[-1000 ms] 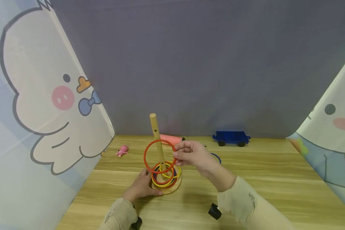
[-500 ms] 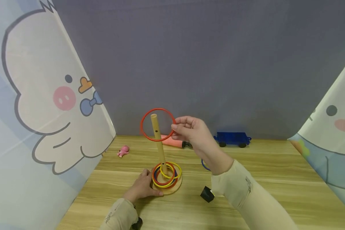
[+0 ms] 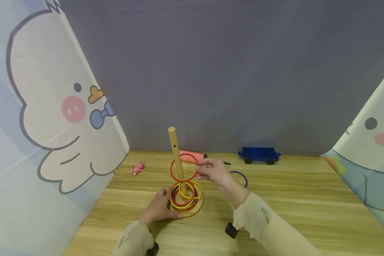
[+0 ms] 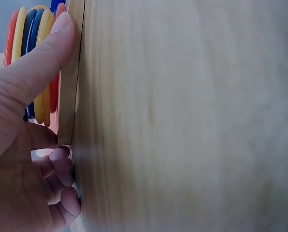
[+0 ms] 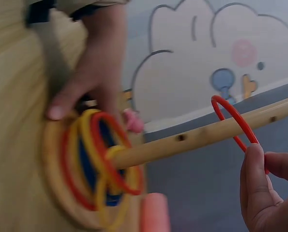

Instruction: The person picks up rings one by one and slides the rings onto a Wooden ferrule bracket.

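Observation:
A ring-toss stand has an upright wooden post [image 3: 175, 147] on a round wooden base [image 3: 192, 212]. Several red, yellow and blue rings [image 3: 183, 206] lie stacked round the foot of the post, one yellow ring off-centre to the right. My left hand [image 3: 158, 207] grips the base at its left edge, with the thumb [image 4: 49, 50] against the rim and the fingers at the other side. Between thumb and fingers my right hand [image 3: 213, 171] pinches a red ring [image 5: 240, 121]. That ring encircles the post, tilted, above the stack.
A pink toy figure [image 3: 137, 168] lies at the back left. Behind the post is a salmon-pink cylinder [image 3: 191, 155] with a black end. A blue toy wagon [image 3: 259, 154] stands by the grey curtain [image 3: 224, 78]. A loose blue ring [image 3: 245, 177] lies beyond the right forearm.
My right hand raised the red ring to the post's top, then brought it down around the post, now above the stack. The left hand stays at the base.

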Demonstrator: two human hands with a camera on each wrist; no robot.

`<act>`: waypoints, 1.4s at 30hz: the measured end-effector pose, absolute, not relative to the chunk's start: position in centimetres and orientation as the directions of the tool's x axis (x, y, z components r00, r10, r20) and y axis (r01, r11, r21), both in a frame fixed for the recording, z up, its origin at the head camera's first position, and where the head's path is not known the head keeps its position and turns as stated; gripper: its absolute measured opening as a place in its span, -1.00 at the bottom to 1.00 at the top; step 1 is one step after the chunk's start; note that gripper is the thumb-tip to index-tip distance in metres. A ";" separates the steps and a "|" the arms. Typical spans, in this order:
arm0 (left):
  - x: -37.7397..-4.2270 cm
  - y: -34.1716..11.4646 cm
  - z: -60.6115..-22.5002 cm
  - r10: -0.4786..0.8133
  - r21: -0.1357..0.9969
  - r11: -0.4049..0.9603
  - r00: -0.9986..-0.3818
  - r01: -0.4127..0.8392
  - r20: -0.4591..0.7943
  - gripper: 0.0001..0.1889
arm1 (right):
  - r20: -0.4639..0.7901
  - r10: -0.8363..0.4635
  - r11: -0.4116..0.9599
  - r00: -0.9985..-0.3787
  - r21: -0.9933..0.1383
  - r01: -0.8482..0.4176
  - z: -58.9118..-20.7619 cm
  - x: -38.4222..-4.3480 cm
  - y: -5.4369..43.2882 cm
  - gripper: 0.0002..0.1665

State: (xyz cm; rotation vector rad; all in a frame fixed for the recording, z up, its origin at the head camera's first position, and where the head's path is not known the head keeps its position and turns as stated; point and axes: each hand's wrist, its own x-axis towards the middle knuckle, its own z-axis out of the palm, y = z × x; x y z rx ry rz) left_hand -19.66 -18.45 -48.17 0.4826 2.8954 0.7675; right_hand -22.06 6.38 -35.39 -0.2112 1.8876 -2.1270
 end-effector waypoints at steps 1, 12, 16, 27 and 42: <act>-19.7 -18.5 -48.2 0.329 0.494 0.824 -0.944 0.277 -0.020 0.25 | -0.094 -0.307 -0.087 -0.947 -0.988 0.126 -36.4 -22.0 6.3 -0.71; -19.7 -18.4 -48.6 0.319 0.500 0.823 -0.947 0.269 -0.017 0.25 | -0.183 -0.253 -0.033 -0.950 -0.980 0.197 -44.8 -21.7 5.3 -0.67; -19.7 -18.3 -48.7 0.318 0.500 0.823 -0.948 0.268 -0.014 0.26 | -0.155 -0.236 0.001 -0.959 -0.987 0.160 -45.7 -21.8 5.8 -0.68; -20.1 -18.5 -48.8 0.313 0.490 0.830 -0.950 0.267 -0.013 0.27 | -0.119 0.005 0.157 -0.993 -0.981 0.118 -46.1 -23.9 12.6 -0.75; -19.9 -18.4 -48.3 0.317 0.491 0.829 -0.948 0.267 -0.021 0.26 | -0.076 0.133 0.483 -0.988 -0.866 0.131 -47.1 -25.9 19.8 -0.78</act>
